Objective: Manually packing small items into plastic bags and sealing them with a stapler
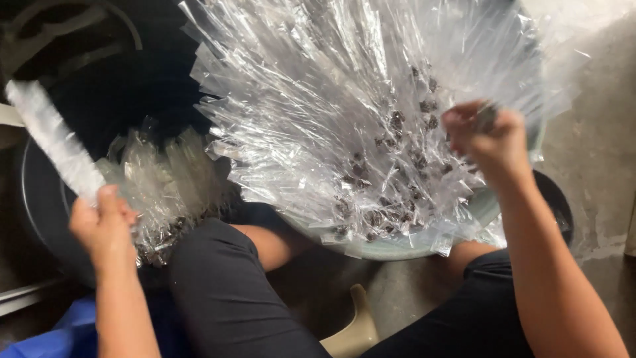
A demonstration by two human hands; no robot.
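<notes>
Over on the left, the left hand [99,222] is closed in a pinch on one long clear bag [56,142] that slants up toward the top left corner, above the dark tub [40,219] where a small heap of filled bags [169,192] lies against its near right wall. In the middle, the pale basin [397,248] rests between the person's knees, heaped with a big fan of clear bags [331,113], dark lumps gathered at their near ends. On the right, the right hand [487,136] hovers over the basin's right rim, fingers curled together on something small and dark; what it is, I can't tell.
</notes>
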